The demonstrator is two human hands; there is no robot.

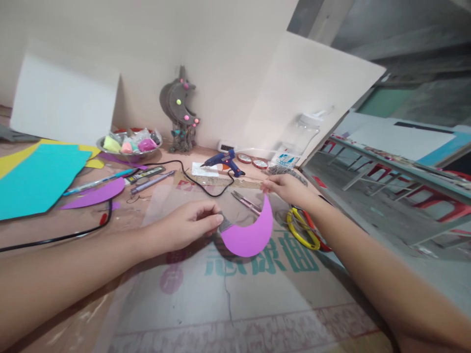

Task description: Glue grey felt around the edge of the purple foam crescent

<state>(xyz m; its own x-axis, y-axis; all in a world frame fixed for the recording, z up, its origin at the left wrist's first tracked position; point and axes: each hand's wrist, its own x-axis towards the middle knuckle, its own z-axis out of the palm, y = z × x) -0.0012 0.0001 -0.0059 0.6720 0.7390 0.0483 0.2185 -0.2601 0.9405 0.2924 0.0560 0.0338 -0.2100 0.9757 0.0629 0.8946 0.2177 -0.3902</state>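
A purple crescent moon cutout [250, 239] hangs between my two hands above the printed sheet on the table. My left hand [196, 221] pinches its left tip, where a short stretch of grey wrapping [225, 223] covers the purple. At the upper right tip, my right hand [279, 186] holds it between thumb and fingertips. Behind the cutout lie small pointed scissors or snips [246, 202], partly hidden by it. Beneath my right forearm are yellow-handled scissors [302, 229] and a red-handled tool [319, 230], both partly covered.
A blue glue gun [223, 161] with a black cord stands at the back. Left are turquoise sheets [40, 181], purple scraps [97, 195], pens and a metal bowl [128, 153] of clay packets. A decorated grey moon [180, 105] and a clear bottle [298, 135] stand near the wall.
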